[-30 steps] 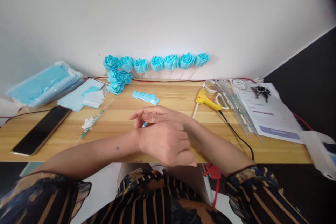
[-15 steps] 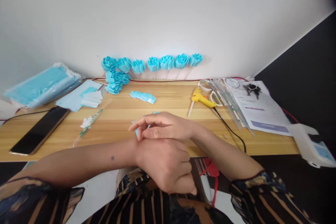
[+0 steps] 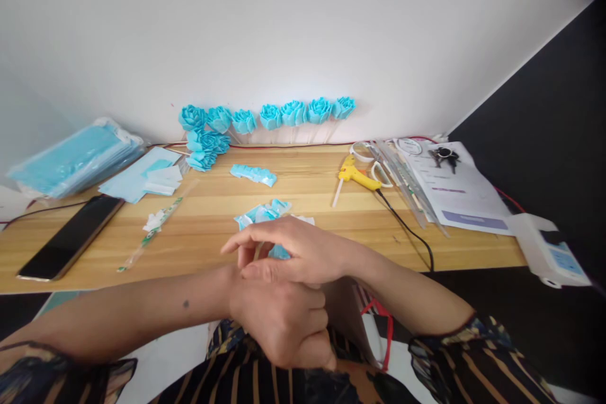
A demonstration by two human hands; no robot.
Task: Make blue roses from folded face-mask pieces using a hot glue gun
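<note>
On the wooden worktop (image 3: 303,180), between front and back edges, blue pieces (image 3: 258,214) now show more fully beyond the right hand (image 3: 303,249), bent over the curled left hand (image 3: 281,322) (whether either holds anything, I cannot tell).

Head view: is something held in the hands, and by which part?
It cannot be told. The right hand lies across the left hand near the wrist, and curled fingers hide both palms.
</note>
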